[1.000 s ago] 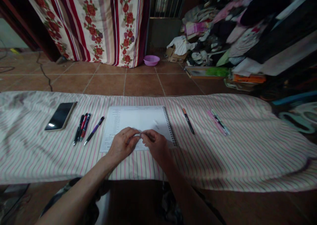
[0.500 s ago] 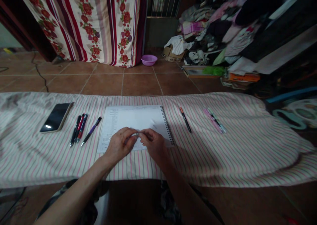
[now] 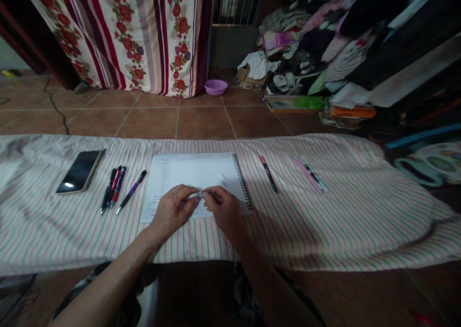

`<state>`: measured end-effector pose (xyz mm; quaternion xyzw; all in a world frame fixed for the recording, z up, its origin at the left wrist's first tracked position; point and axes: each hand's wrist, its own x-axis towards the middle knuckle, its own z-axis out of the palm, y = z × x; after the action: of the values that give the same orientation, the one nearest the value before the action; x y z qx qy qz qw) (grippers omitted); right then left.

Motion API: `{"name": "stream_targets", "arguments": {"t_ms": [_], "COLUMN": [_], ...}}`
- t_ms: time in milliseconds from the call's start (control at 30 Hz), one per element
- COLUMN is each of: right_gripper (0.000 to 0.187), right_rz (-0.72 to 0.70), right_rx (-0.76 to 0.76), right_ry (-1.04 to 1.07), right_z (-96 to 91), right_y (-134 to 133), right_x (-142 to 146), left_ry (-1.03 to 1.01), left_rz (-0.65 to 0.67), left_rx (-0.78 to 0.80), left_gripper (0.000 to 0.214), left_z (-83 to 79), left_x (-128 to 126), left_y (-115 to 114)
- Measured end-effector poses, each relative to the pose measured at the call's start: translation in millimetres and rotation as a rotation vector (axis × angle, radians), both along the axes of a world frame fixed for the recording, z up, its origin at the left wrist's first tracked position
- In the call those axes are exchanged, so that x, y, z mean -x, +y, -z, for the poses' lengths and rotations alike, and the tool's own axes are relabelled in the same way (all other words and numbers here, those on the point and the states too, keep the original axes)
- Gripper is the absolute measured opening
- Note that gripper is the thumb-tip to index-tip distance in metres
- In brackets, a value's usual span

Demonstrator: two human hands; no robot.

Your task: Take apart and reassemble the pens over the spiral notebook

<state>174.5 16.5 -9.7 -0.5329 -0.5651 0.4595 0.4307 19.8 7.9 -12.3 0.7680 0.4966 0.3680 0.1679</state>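
Small pale tube-like piece (image 3: 199,194) pinched between two hands

From my remote seat, I see the left hand (image 3: 175,207) and right hand (image 3: 225,207) narrowed to fingertip pinches on it, over the lower part of a white rectangular spiral-bound paper notebook (image 3: 198,168). I judge it light, stiff, probably slippery plastic; gentle holds near its ends should suit. A pink-and-grey striped pale cloth (image 3: 334,226), slightly rumpled, lies underneath. Beyond are brown square floor tiles (image 3: 205,123) and a round purple basin (image 3: 216,88).
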Motion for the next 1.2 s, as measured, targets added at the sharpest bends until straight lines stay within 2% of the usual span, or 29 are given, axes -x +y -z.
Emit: {"name": "stream_targets", "arguments": {"t_ms": [667, 800, 867, 967, 1067, 1200], "right_gripper": [0.013, 0.021, 0.022, 0.017, 0.013, 0.011], "right_rz": [0.001, 0.020, 0.102, 0.219, 0.191, 0.147], "right_rx": [-0.031, -0.047, -0.120, -0.258, -0.256, -0.228], "right_ry": [-0.016, -0.038, -0.134, -0.393, -0.553, -0.666], "right_z": [-3.2, -7.1, -8.7, -7.9, -3.8, 0.4], "right_y": [-1.2, 5.0, 10.8, 19.0, 23.2, 24.2], "right_x": [3.2, -9.0, -22.8, -45.7, -58.9, -58.0], "left_ry": [0.036, 0.073, 0.087, 0.093, 0.097, 0.125], "left_rz": [-0.063, -0.088, -0.099, -0.113, -0.113, -0.118], "left_rx": [-0.001, -0.013, -0.010, -0.013, -0.032, -0.030], "left_gripper": [0.012, 0.013, 0.014, 0.015, 0.015, 0.015], "left_z": [-0.6, 0.6, 0.7, 0.7, 1.1, 1.9], "left_x": [-1.6, -0.4, 0.2, 0.7, 0.5, -0.2], "left_y": [-0.5, -0.3, -0.6, -1.2, -1.3, -1.0]}}
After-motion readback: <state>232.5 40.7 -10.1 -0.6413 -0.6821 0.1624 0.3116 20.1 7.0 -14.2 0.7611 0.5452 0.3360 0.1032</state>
